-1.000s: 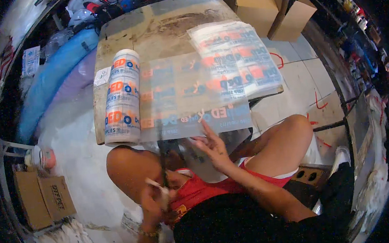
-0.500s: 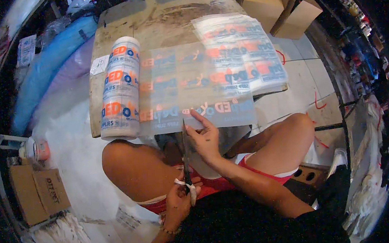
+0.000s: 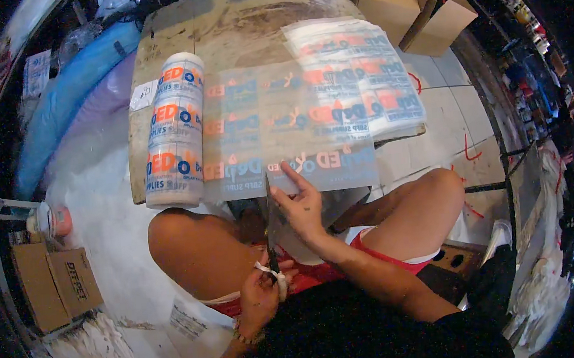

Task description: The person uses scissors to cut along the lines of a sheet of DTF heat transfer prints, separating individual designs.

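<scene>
My left hand (image 3: 260, 295), low in front of my body, is closed around scissors (image 3: 268, 210) whose handles are wrapped in white. The dark blades point away from me, and their tip reaches the near edge of a clear printed plastic sheet (image 3: 287, 139). My right hand (image 3: 300, 208) is at that same edge, just right of the blades. Its index finger and thumb are stretched apart, the index finger over the sheet; the other fingers are curled and partly hidden. Left of the sheet lies a thick roll of printed plastic film (image 3: 172, 137), which the sheet adjoins.
A stack of printed plastic pieces (image 3: 387, 82) lies at the right of the worn board (image 3: 236, 23), partly under the sheet. An open cardboard box (image 3: 388, 2) stands at far right, another cardboard box (image 3: 58, 281) at left. Blue wrapped rolls (image 3: 69, 104) lie at far left.
My left hand and the scissors have shifted slightly left, the blade tip a little farther up over the sheet's edge. The film roll appears slightly left; my right hand has hardly moved.
</scene>
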The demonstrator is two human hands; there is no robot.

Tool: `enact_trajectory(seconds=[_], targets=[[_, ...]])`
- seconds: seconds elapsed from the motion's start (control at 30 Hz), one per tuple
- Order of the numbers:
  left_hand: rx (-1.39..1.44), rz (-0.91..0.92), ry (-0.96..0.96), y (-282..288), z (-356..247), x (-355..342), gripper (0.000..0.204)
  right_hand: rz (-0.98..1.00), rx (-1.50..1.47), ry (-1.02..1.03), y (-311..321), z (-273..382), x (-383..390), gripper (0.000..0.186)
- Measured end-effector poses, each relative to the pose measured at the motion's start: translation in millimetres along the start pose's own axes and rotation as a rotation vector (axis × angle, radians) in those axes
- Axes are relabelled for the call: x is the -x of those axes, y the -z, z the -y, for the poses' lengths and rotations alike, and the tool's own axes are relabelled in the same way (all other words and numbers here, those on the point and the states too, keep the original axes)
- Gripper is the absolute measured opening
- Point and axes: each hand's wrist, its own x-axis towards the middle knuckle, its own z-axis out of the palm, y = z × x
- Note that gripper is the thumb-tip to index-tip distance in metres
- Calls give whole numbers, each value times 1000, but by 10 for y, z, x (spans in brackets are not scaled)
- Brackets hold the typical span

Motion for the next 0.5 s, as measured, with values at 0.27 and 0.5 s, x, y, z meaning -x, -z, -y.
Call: enact_trajectory(seconds=[0.27, 0.5], targets=[[37, -31, -139, -35, -77, -220, 60, 3, 110, 73, -62, 191, 57, 60], [62, -35, -73, -138, -293, -400, 63, 35, 5, 101, 37, -4, 15, 59]])
